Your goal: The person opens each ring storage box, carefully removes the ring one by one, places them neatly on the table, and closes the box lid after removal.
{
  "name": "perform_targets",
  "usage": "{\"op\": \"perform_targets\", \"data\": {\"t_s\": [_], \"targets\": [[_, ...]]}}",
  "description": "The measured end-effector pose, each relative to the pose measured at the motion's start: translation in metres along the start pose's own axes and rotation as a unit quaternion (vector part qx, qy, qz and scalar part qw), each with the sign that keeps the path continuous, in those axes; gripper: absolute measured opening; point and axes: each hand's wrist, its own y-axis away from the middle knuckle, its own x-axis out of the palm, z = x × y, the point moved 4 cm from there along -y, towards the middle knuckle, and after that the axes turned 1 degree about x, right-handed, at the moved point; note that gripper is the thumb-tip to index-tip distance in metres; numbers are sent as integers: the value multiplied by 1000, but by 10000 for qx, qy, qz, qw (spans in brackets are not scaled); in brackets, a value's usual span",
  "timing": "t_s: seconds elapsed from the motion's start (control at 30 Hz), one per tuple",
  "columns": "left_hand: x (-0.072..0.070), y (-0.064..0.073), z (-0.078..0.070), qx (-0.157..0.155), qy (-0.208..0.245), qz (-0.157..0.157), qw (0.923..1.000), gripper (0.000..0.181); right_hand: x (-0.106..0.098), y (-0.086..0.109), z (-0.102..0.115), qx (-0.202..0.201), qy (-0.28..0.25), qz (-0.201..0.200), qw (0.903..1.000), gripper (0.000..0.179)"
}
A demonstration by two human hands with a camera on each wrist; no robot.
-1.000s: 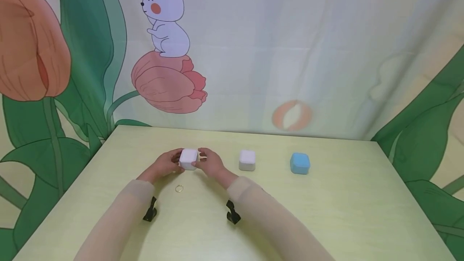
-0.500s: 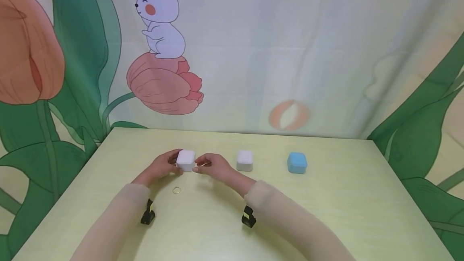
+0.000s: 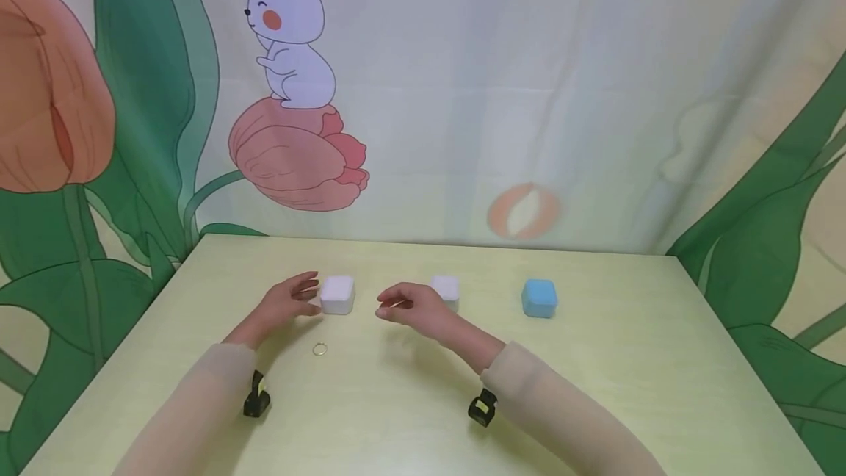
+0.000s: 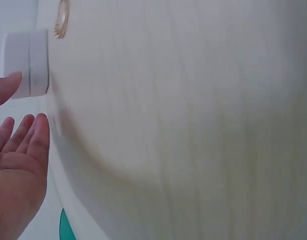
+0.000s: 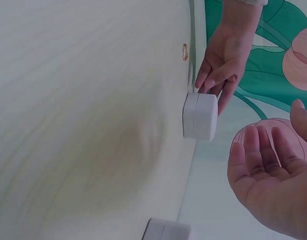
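Note:
A small pale lilac-white box (image 3: pixel 337 295) with rounded corners sits on the table, a lid seam (image 5: pixel 195 116) showing round it in the right wrist view. My left hand (image 3: pixel 286 303) is at its left side, fingers loosely bent and thumb apart from them, gripping nothing. To the right of that box, my right hand (image 3: pixel 415 308) hovers over the table with relaxed, slightly curled fingers and nothing in them. It partly covers a second pale box (image 3: pixel 446 288). A thin gold ring (image 3: pixel 320 349) lies in front of the first box.
Farther right along the same row stands a blue box (image 3: pixel 539 298). The pale yellow table (image 3: pixel 595 380) ends at the back against a hanging printed cloth (image 3: pixel 423 94) with a rabbit and tulips. A small black wrist camera (image 3: pixel 483 408) hangs under the right sleeve.
Both hands have come away from the first pale box, the left moving slightly left and the right moving right until it overlaps the second pale box. Box and ring stay on the table.

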Motion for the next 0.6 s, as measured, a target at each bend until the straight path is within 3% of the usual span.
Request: {"op": "perform_targets", "data": {"t_s": [0.2,0.6], "targets": [[-12,12,0,-70,-216,-365,9991,72,-13,13,-7,-60,2,-146,9999,32],[-21,35,-13,168,-367,-581,9975,60,-40,34,-21,50,-99,-324,9994,34]]}}
